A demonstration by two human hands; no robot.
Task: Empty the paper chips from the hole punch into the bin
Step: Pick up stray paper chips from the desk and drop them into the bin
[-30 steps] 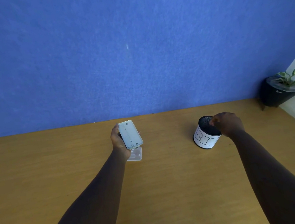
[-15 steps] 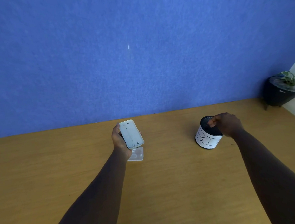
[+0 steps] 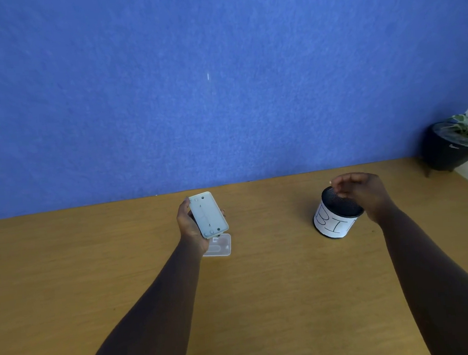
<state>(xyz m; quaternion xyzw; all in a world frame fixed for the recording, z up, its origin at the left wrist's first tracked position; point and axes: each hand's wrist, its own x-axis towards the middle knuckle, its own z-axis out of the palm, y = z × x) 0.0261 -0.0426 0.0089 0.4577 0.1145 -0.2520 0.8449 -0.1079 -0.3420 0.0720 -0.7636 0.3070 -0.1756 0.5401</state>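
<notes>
Pale grey plastic, the hole punch [image 3: 208, 215] is resting underside-up in the left hand [image 3: 189, 227], fingers clamped around its body and its long axis pointing away from the person. The bin [image 3: 335, 221] is standing well to the right of the hole punch, with the right hand [image 3: 361, 194] hovering over its rim, fingertips loosely pinched, contents not discernible. A clear tray [image 3: 218, 246] is lying on the wooden desk [image 3: 266, 302] directly below the hole punch.

potted plant [image 3: 463, 140], wooden table [image 3: 266, 302], blue wall [image 3: 218, 79]

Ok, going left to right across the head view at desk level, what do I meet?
Left hand → hole punch → bin → right hand → potted plant.
</notes>
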